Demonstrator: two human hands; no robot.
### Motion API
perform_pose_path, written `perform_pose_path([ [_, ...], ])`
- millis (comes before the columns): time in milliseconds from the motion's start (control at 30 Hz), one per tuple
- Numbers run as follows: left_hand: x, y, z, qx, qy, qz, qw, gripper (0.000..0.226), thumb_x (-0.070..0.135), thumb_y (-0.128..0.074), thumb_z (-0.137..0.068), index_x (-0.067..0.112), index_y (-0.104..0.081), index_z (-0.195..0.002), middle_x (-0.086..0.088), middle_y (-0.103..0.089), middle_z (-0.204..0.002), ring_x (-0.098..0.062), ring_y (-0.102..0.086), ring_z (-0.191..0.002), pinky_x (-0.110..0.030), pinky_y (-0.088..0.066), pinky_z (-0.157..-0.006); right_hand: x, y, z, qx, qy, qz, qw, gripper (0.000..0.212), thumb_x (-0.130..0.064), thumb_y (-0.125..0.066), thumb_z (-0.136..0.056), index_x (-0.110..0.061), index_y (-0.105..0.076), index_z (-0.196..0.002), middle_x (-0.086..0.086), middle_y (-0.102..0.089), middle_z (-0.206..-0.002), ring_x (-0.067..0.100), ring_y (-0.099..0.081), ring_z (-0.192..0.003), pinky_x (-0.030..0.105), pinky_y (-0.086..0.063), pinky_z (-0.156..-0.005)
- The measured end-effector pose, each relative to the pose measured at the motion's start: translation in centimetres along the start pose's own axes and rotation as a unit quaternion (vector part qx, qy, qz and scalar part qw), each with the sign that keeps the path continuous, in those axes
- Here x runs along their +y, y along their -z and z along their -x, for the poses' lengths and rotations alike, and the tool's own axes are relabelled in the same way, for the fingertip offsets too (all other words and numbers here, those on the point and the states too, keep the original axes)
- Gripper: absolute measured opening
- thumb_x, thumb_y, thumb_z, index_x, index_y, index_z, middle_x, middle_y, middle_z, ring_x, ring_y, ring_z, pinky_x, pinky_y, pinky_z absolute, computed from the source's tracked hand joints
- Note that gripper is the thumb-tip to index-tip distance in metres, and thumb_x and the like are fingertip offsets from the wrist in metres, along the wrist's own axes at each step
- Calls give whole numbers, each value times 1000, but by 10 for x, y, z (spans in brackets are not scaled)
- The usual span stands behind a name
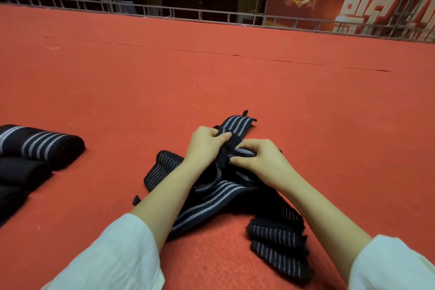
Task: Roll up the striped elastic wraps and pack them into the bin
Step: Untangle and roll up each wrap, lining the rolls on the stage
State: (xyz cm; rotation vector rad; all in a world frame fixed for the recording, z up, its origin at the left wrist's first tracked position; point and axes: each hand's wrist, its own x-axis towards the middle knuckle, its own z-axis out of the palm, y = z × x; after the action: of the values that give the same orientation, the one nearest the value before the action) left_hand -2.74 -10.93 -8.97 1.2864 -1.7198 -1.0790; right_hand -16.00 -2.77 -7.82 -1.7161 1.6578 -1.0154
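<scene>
Both hands, left hand point(204, 142) and right hand point(261, 158), pinch one striped wrap point(237, 125) mid-carpet point(211, 77) above a loose pile point(211, 195), forearms hiding much; rolled wraps point(42, 146) cut off left.

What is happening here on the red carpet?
A person works over a pile of loose striped elastic wraps on the red carpet. The left hand and right hand both pinch one wrap, apparently starting its roll. Finished rolls lie at the left.
</scene>
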Motion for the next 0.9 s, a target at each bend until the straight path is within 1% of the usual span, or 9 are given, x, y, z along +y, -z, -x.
perform_pose_path([
  [167, -16, 11, -14, 100, 19, 20, 995, 33, 25, -63, -91, -6, -67, -79, -9, -53, -64, -17, -44, -59, -29, -34, -55, -5, 7, 19, -33, 10, -46, 998, 9, -10, -73, -80, -13, -67, -74, -4, -63, -65, 4, -55, -60, 22, -44, -60],
  [267, -18, 27, -18, 95, 9, -9, 995, 26, 27, -63, -91, 4, -70, -84, -7, -63, -73, -20, -56, -71, -30, -39, -62, 2, 19, 26, 23, 13, -73, 997, 9, -6, -74, -79, -10, -66, -76, -2, -64, -69, 4, -56, -65, 21, -45, -64],
  [333, -6, 25, -10, 71, -16, -88, 993, 25, 29, -65, -90, 8, -68, -104, -8, -67, -97, -24, -62, -95, -29, -43, -76, 3, 25, 24, 94, 2, -112, 989, 8, -5, -74, -79, -8, -66, -79, -2, -63, -69, 3, -55, -64, 18, -44, -62],
  [400, 10, 23, 3, 111, -84, -135, 981, 45, 25, -67, -89, 9, -54, -129, -9, -57, -127, -24, -52, -119, -32, -39, -100, -4, 31, 21, 158, -3, -152, 976, 8, -6, -73, -80, -10, -66, -78, -4, -63, -66, 1, -56, -61, 14, -45, -60],
  [467, 31, 23, 23, 152, -182, -93, 967, 36, 18, -63, -91, 13, -57, -126, -4, -56, -124, -17, -55, -112, -32, -42, -101, -15, 39, 18, 200, -2, -179, 963, 9, -7, -73, -80, -14, -67, -78, -4, -65, -67, 1, -58, -61, 14, -46, -59],
  [567, 70, 16, 61, 99, -254, -9, 962, 18, 18, -56, -95, 14, -71, -106, 5, -69, -98, -6, -63, -89, -24, -50, -85, -39, 51, 23, 214, 16, -206, 955, 3, -8, -72, -82, -11, -71, -84, -1, -68, -72, 3, -61, -64, 15, -48, -61],
  [733, 112, 9, 94, 2, -212, 40, 976, 29, 43, -51, -96, 23, -71, -97, 3, -74, -89, -9, -64, -83, -27, -47, -77, -87, 60, 40, 126, -9, -290, 949, 29, -35, -54, -94, -12, -71, -96, -2, -66, -74, 7, -58, -62, 21, -40, -56],
  [833, 120, 26, 97, 17, -202, 146, 968, 21, 29, -59, -94, 12, -71, -89, 0, -71, -80, -8, -61, -69, -23, -48, -65, -108, 64, 50, 46, -20, -349, 936, 42, -42, -34, -99, -19, -68, -101, -2, -67, -79, 13, -58, -66, 25, -37, -59],
  [900, 122, 43, 99, 39, -198, 180, 963, 16, 16, -57, -95, 10, -69, -87, -4, -68, -78, -9, -59, -66, -22, -48, -61, -117, 66, 56, 72, 9, -317, 946, 29, -32, -41, -100, -20, -65, -109, -1, -64, -88, 11, -57, -70, 24, -41, -61],
])
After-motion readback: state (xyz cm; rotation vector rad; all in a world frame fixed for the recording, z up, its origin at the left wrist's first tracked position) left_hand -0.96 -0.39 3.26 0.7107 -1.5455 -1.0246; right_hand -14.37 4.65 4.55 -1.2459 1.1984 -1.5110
